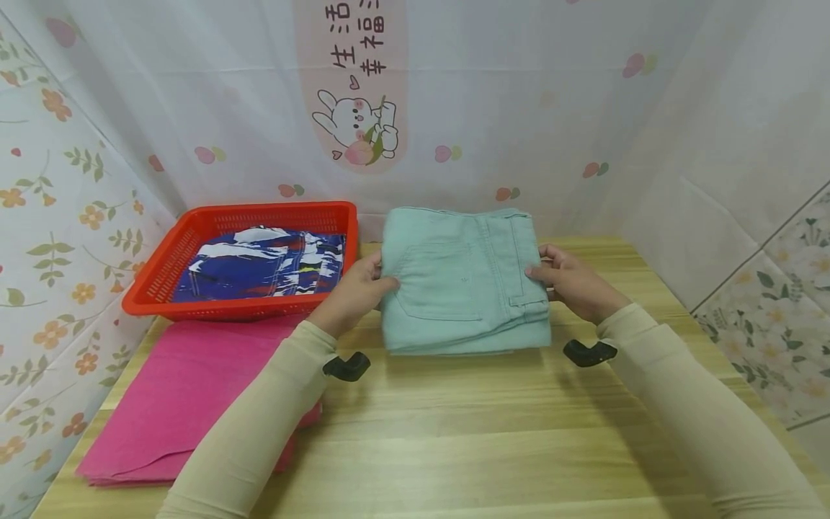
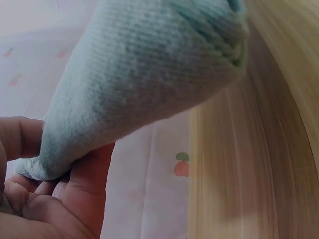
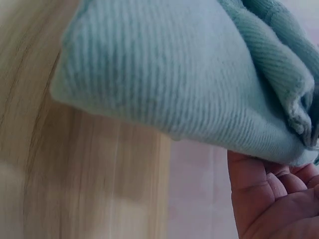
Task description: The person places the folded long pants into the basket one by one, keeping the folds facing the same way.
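A folded pair of mint-green jeans point(image 1: 447, 281), with a back pocket and stitching on top, is held between both hands over the table. My left hand point(image 1: 359, 288) grips its left edge, thumb on the upper face and fingers beneath. On the opposite edge my right hand point(image 1: 573, 281) holds it the same way. In the left wrist view the folded jeans point(image 2: 134, 74) hang over the palm with the fingers under them. Ribbed-looking fabric of the jeans point(image 3: 159, 64) fills the right wrist view, above the right hand point(image 3: 274, 194).
A red plastic basket point(image 1: 353, 216) stands at the back left, with blue-and-white patterned folded clothing point(image 1: 259, 263) inside. In front of it lies a folded pink cloth point(image 1: 188, 396) on the wooden table point(image 1: 486, 440). Printed curtains point(image 1: 493, 108) close off the back and sides.
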Demonstrator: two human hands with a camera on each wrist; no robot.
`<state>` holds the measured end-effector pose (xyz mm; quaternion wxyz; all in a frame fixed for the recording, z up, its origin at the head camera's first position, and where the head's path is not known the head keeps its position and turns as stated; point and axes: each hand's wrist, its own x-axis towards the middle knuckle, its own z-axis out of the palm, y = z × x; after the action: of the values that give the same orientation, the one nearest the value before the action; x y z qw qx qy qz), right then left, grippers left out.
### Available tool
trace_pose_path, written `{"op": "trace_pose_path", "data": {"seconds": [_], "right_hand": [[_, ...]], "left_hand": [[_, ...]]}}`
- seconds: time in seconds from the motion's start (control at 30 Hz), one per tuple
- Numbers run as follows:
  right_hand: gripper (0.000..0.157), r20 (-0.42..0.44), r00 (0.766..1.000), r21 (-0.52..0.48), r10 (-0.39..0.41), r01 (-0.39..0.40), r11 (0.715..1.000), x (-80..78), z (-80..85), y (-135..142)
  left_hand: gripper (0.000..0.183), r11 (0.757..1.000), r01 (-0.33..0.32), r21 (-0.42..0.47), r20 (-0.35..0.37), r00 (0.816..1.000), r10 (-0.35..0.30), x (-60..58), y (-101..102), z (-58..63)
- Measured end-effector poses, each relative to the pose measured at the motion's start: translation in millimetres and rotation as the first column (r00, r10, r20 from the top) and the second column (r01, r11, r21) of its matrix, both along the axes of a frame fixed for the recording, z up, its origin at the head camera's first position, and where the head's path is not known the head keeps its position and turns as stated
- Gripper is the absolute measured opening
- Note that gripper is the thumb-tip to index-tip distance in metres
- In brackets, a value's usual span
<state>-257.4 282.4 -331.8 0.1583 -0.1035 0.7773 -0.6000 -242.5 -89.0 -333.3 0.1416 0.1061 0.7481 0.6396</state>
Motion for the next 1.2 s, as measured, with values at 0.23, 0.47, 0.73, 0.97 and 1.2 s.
{"op": "trace_pose_path", "data": {"seconds": [0.23, 0.47, 0.73, 0.97, 1.2], "right_hand": [[0.036, -0.024, 0.999, 0.045, -0.023, 0.024, 0.999, 3.3, 6.2, -6.5], [0.037, -0.025, 0.999, 0.061, -0.027, 0.028, 0.998, 5.9, 12.2, -12.7], [0.042, -0.022, 0.999, 0.075, -0.026, 0.027, 0.997, 7.5, 18.7, -24.6], [0.041, -0.03, 0.999, 0.077, -0.027, 0.03, 0.997, 7.3, 24.7, -34.0], [0.044, -0.045, 0.999, 0.078, -0.015, 0.019, 0.997, 7.2, 32.1, -45.1]], "left_hand": [[0.052, 0.999, -0.034, -0.005, 0.048, 0.998, 0.034, 0.3, -6.2, -0.1], [0.054, 0.999, -0.022, -0.046, 0.022, 0.999, 0.023, 1.4, -15.7, 1.4], [0.056, 0.997, -0.061, -0.036, 0.047, 0.997, 0.063, 1.9, -25.5, 2.8], [0.062, 0.991, -0.126, -0.038, 0.055, 0.99, 0.128, 1.8, -33.1, 7.6], [0.067, 0.99, -0.138, -0.035, 0.054, 0.989, 0.14, 4.9, -45.2, 11.6]]}}
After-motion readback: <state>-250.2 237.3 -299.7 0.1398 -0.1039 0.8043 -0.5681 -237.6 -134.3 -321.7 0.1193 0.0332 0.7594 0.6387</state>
